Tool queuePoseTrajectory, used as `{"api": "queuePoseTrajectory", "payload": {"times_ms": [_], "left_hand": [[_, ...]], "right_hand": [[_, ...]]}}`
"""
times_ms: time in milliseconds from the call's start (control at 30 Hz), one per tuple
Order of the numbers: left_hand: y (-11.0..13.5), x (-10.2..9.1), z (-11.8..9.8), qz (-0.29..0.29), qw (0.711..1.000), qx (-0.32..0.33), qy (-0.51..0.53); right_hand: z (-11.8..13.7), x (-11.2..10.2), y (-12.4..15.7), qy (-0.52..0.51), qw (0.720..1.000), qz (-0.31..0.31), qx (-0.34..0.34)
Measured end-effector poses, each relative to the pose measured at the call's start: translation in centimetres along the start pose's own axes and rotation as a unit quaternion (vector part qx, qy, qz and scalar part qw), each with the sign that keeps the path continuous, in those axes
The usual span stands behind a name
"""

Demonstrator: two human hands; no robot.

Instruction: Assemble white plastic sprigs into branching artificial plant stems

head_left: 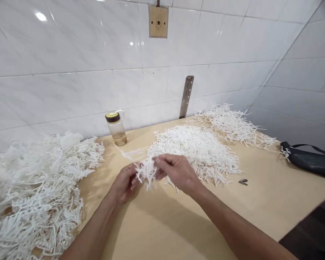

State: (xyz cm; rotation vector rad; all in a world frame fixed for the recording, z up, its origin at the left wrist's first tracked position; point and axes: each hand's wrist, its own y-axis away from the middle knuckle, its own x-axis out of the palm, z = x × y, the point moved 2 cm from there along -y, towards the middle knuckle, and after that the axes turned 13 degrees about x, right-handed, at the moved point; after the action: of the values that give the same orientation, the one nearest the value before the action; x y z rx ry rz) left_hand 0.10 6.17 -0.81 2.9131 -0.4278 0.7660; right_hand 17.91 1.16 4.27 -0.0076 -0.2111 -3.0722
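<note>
Above the tabletop (260, 202) centre, the left hand (124, 182) and right hand (176, 171) hold one bundle of white strips (146, 172), both grips closed on it. The middle pile (197, 151) lies at 1 o'clock. Advisably, pinch near the bundle's ends, so loose strips cannot slip.

Single head-worn view, looking forward and down, near over left hand (124, 185) and right hand (176, 171), tiled wall (70, 54) ahead
</note>
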Motion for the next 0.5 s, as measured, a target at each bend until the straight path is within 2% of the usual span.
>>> {"api": "queuePoseTrajectory", "payload": {"times_ms": [67, 100, 133, 167, 233, 300, 367, 433, 500], "left_hand": [[-0.4, -0.6, -0.3, -0.053, 0.997, 0.026, 0.040], [-0.6, -0.7, -0.4, -0.067, 0.996, 0.030, 0.043], [-0.6, -0.8, -0.4, -0.069, 0.997, 0.025, 0.039], [-0.6, -0.8, -0.3, -0.065, 0.997, 0.021, 0.032], [-0.4, -0.6, 0.0, -0.057, 0.998, 0.019, 0.020], [0.0, -0.1, 0.4, -0.025, 1.000, 0.012, -0.003], [0.4, 0.4, 0.7, 0.024, 0.999, 0.000, -0.022], [0.7, 1.0, 0.8, 0.058, 0.998, 0.002, -0.017], [0.8, 1.3, 0.8, 0.067, 0.998, 0.015, -0.008]], "right_hand": [[-0.4, 0.9, 0.8, 0.069, 0.982, 0.171, 0.044], [-0.5, 1.1, 1.0, 0.081, 0.969, 0.227, 0.061], [-0.5, 1.1, 1.0, 0.070, 0.966, 0.240, 0.065], [-0.4, 0.7, 0.8, 0.042, 0.975, 0.212, 0.057], [-0.1, -0.4, 0.0, -0.054, 0.997, 0.052, 0.004], [0.1, -1.3, -0.6, -0.125, 0.989, -0.077, -0.033], [-0.2, -1.2, -0.9, -0.122, 0.985, -0.117, -0.040], [-0.8, -0.5, -1.0, -0.077, 0.991, -0.105, -0.033], [-1.5, 0.3, -1.0, -0.028, 0.995, -0.097, -0.027]]}}
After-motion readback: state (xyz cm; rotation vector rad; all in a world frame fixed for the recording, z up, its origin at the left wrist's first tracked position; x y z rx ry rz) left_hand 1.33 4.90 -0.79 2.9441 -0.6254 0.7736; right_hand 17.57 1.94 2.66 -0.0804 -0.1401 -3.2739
